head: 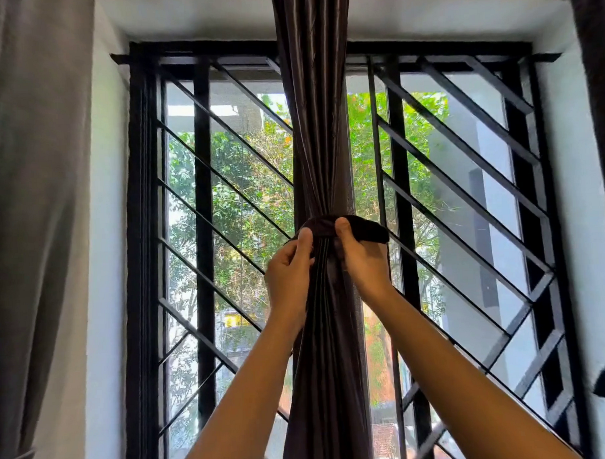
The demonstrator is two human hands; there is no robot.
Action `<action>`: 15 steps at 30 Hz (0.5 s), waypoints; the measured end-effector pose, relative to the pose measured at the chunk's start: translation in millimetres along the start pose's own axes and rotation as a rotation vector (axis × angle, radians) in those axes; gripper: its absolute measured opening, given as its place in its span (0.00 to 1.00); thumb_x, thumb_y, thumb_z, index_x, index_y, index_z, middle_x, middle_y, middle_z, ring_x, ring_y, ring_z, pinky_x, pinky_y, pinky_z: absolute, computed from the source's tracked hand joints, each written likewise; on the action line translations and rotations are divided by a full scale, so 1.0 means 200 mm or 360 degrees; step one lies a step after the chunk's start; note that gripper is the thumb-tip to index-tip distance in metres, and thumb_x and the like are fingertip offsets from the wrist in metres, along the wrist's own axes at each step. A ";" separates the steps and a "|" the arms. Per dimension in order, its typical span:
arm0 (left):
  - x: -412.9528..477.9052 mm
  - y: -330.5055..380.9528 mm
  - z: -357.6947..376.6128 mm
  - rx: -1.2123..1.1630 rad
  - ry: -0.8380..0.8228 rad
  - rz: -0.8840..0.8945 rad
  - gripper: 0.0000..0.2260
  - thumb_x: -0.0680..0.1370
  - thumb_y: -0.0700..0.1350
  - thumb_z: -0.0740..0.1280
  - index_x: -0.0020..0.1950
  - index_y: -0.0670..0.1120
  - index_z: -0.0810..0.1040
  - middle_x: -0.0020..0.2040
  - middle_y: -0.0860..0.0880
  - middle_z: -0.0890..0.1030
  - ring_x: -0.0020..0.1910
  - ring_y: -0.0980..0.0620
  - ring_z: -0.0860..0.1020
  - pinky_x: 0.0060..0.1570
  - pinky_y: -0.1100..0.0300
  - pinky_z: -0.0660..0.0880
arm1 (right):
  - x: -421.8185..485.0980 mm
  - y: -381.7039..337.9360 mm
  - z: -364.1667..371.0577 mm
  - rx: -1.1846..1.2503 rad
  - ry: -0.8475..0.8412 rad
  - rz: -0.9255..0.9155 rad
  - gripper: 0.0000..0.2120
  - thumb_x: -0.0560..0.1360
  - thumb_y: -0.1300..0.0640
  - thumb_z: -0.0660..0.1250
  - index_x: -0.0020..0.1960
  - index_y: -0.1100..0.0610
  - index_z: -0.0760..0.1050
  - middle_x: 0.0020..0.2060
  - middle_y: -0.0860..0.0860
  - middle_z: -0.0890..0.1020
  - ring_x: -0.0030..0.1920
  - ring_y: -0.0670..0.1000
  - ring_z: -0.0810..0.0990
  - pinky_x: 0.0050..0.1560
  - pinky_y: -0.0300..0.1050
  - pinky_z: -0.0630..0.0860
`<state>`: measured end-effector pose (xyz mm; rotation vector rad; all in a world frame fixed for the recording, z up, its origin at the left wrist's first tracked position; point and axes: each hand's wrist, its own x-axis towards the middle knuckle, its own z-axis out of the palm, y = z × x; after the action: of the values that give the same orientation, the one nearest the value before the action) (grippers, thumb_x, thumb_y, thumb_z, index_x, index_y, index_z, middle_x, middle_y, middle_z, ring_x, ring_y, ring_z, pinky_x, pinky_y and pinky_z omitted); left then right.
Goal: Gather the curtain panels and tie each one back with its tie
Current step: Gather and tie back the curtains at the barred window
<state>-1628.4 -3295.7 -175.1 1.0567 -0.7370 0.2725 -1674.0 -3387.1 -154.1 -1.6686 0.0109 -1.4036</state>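
A dark brown curtain panel (316, 132) hangs gathered into a narrow bunch in the middle of the window. A dark tie (366, 228) wraps around the bunch at its narrowest point. My left hand (289, 271) pinches the tie's left end against the bunch. My right hand (360, 258) grips the tie's right part, whose loose end sticks out to the right above the hand.
A black window grille (464, 189) with slanted bars stands behind the curtain. A grey curtain panel (29, 204) hangs at the far left, gathered low down. Another dark curtain panel (597, 81) shows at the right edge. White wall surrounds the window recess.
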 end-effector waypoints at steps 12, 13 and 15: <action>0.10 -0.01 0.09 0.0073 0.0368 0.0010 0.21 0.75 0.56 0.68 0.28 0.45 0.72 0.26 0.47 0.72 0.25 0.52 0.68 0.30 0.59 0.67 | 0.00 0.02 0.04 0.0136 0.0099 0.0139 0.18 0.80 0.48 0.60 0.45 0.63 0.77 0.29 0.51 0.77 0.23 0.39 0.74 0.24 0.28 0.67; 0.11 -0.01 0.09 0.0149 0.0406 0.0059 0.21 0.76 0.56 0.67 0.28 0.44 0.72 0.25 0.48 0.71 0.24 0.54 0.66 0.28 0.59 0.64 | 0.01 0.03 0.04 0.0129 0.0142 0.0136 0.18 0.80 0.48 0.61 0.47 0.63 0.78 0.33 0.51 0.78 0.29 0.40 0.77 0.28 0.28 0.67; 0.11 -0.01 0.11 0.0249 0.0443 0.0114 0.22 0.77 0.55 0.65 0.29 0.43 0.70 0.25 0.48 0.70 0.24 0.53 0.65 0.27 0.58 0.62 | 0.02 0.04 0.06 0.0124 0.0209 0.0191 0.18 0.79 0.47 0.60 0.54 0.62 0.77 0.44 0.52 0.80 0.44 0.48 0.79 0.37 0.29 0.65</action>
<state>-1620.5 -3318.0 -155.7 1.1137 -0.5089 0.5346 -1659.6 -3386.7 -154.3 -1.4857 0.1278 -1.4025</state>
